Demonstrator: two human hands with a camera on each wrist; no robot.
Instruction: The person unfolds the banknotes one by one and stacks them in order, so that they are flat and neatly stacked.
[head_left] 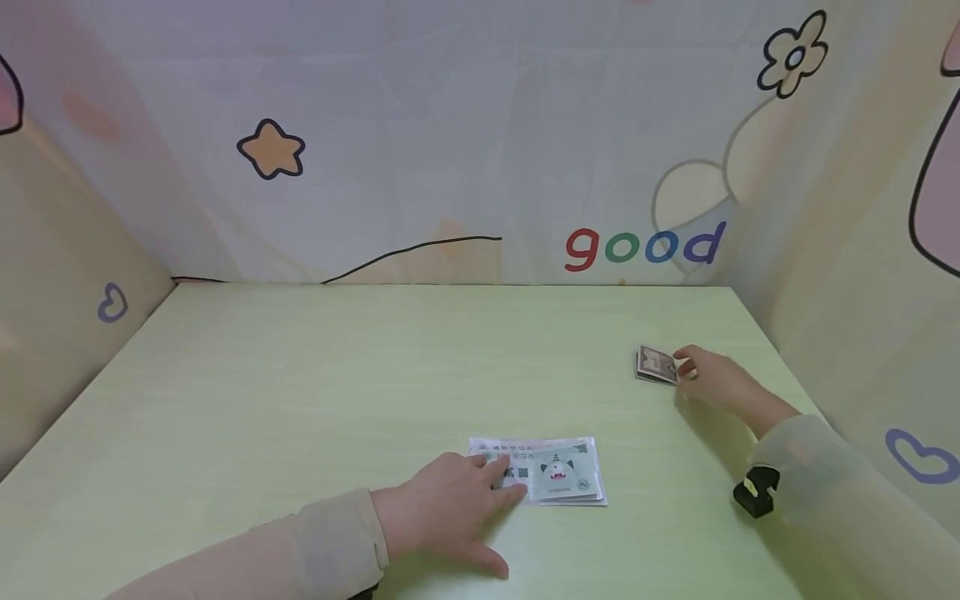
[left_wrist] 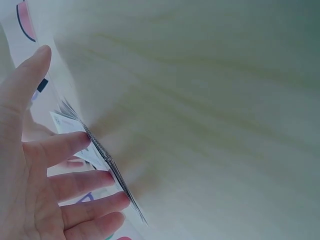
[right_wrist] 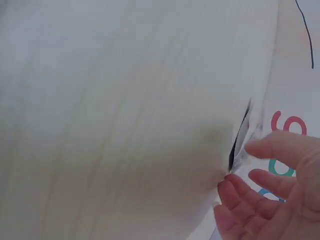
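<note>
In the head view, a stack of play-money notes [head_left: 564, 479] with a cartoon face printed on top lies near the front of the table. My left hand [head_left: 457, 510] rests on its left part, fingers spread and straight; the left wrist view shows the fingertips along the layered edge of the notes [left_wrist: 112, 167]. Farther back at the right lies a small, folded-looking paper [head_left: 657, 365] with a brown-grey printed frame. My right hand [head_left: 712, 379] has its fingertips right at that paper's right edge. In the right wrist view the thumb and the loosely bent fingers [right_wrist: 240, 205] stand apart beside it.
The pale green table [head_left: 300, 375] meets a printed fabric backdrop [head_left: 420, 150] at the back and both sides. A black device [head_left: 757, 490] sits at the right wrist.
</note>
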